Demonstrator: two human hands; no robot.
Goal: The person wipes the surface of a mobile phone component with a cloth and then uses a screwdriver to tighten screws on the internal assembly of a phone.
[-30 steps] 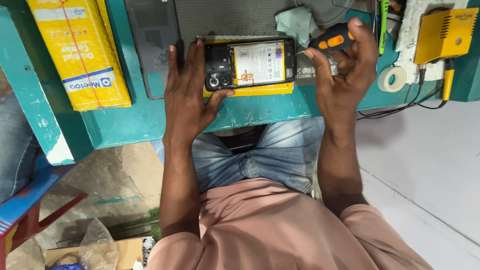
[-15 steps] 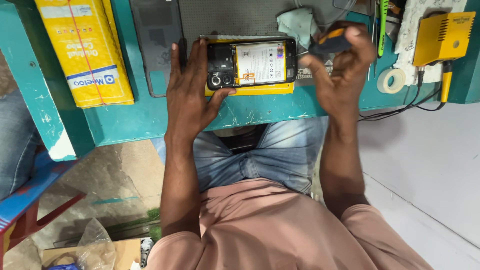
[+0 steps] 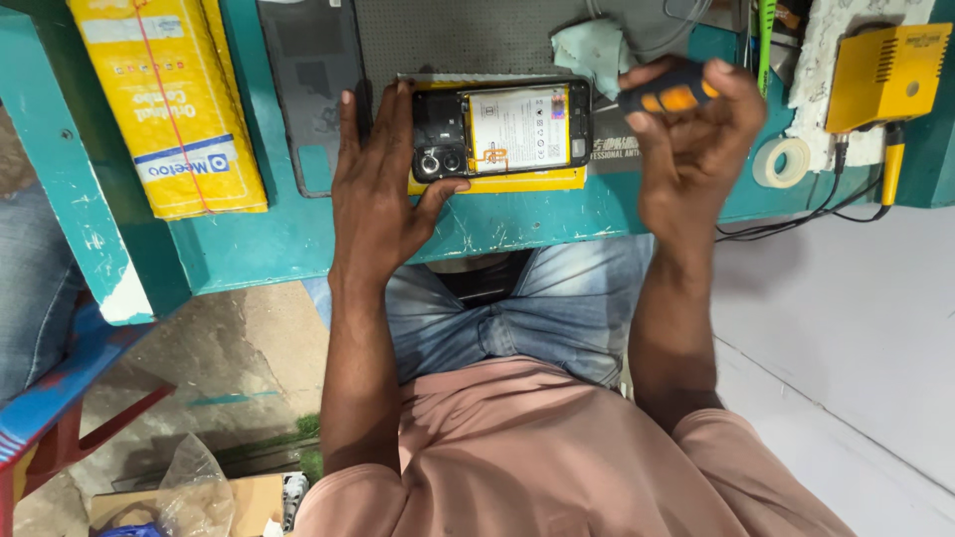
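Nearest the seated person, at the front edge of the teal workbench (image 3: 249,249), the left hand (image 3: 383,189) lies flat with fingers spread, pressing down the camera end of an opened phone (image 3: 502,127). The phone has its back off, battery and camera module exposed, and rests on a yellow pad (image 3: 497,181).

Just right of the phone, the right hand (image 3: 691,149) is closed around a black and orange screwdriver (image 3: 665,91), pinched between thumb and fingertips; its tip is hidden.

To work well here, the flat hand should keep the phone from sliding, and the driver should stand square on each screw before turning, with light pressure.

Farther back, a dark back cover (image 3: 310,89) lies left of the phone. At the left edge sits 1 long yellow box (image 3: 164,99) with a white label band. Toward the right edge are a tape roll (image 3: 781,161) and a yellow boxy device (image 3: 885,75).
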